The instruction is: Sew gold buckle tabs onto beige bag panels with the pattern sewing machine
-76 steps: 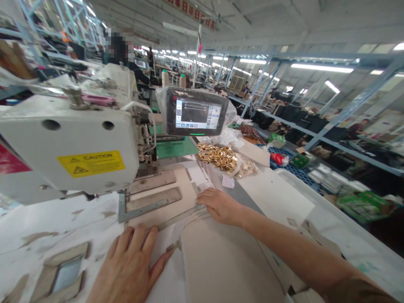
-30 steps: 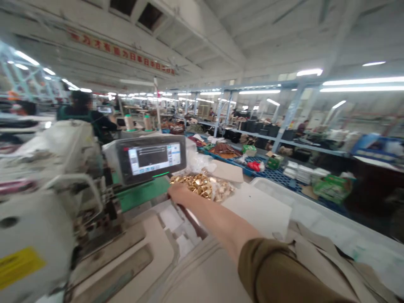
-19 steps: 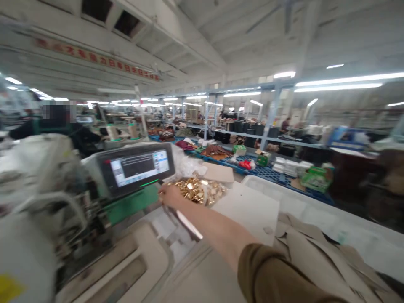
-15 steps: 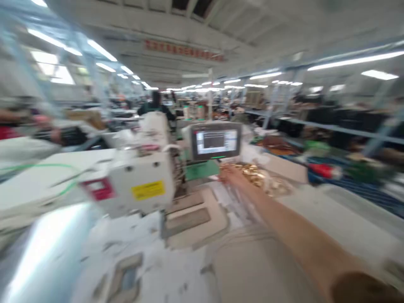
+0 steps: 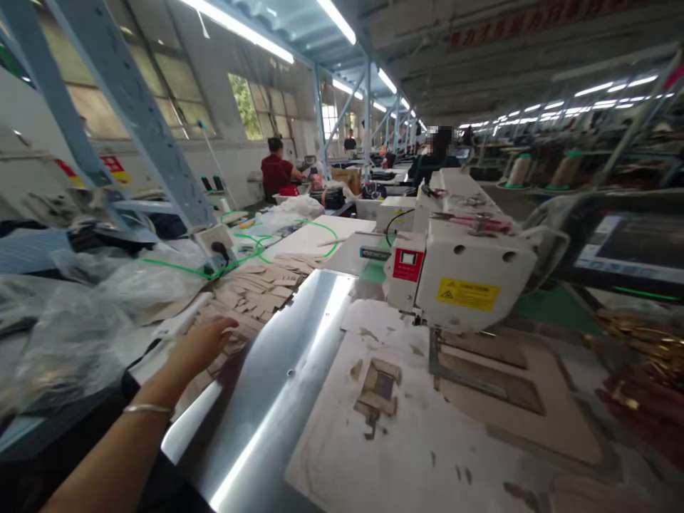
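Note:
My left hand, a metal bangle at its wrist, reaches over a pile of small beige cardboard-like pieces. Its visible fingers look stretched and apart; the lower ones are partly hidden, and no held piece shows. A dark reddish, blurred shape at the right edge may be my right hand, but its fingers cannot be made out. Gold-coloured metal parts lie just above it. In front of me, a white sewing machine head stands over a beige panel with a rectangular frame on it.
A shiny metal plate lies between the pile and a stained white sheet. Clear plastic bags and a blue steel post stand left. A display screen is at right; people sit farther back.
The view has swung left. My left hand and the pile of pieces have come into view. The right arm, earlier stretched toward the gold parts, no longer shows clearly.

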Available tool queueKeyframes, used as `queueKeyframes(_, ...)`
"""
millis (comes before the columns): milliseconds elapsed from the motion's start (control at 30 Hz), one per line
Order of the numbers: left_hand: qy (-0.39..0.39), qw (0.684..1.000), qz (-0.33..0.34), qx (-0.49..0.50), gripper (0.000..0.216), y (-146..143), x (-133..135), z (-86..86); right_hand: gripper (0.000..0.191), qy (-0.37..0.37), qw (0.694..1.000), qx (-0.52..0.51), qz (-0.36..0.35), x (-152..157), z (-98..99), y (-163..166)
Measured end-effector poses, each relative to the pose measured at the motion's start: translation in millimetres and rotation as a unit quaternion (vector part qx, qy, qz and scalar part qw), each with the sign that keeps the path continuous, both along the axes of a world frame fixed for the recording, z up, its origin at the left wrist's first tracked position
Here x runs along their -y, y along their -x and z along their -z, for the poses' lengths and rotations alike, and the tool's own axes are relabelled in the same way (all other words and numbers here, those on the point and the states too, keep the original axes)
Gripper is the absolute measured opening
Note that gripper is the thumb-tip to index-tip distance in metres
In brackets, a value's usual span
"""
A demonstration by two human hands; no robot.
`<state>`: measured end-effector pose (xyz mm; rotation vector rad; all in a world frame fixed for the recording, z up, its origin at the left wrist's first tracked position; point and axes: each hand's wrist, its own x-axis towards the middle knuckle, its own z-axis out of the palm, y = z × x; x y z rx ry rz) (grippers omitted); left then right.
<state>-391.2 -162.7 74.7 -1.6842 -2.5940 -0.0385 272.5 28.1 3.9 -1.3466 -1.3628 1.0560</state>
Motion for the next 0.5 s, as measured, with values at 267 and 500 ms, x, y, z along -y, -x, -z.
queueKeyframes(267, 0.015, 0.995, 0.097, 0.010, 0.032, -11.4, -51.2, 4.6, 0.034, 0.205, 0.973, -0.091, 0.053, 19.4, -35.7, 47.1)
queueKeyframes(500, -0.009, 0.995, 0.088, -0.043, 0.031, -24.9, -49.5, -19.1, 0.028, 0.168, 0.976, -0.136, 0.010, 23.5, -11.3, 40.6)
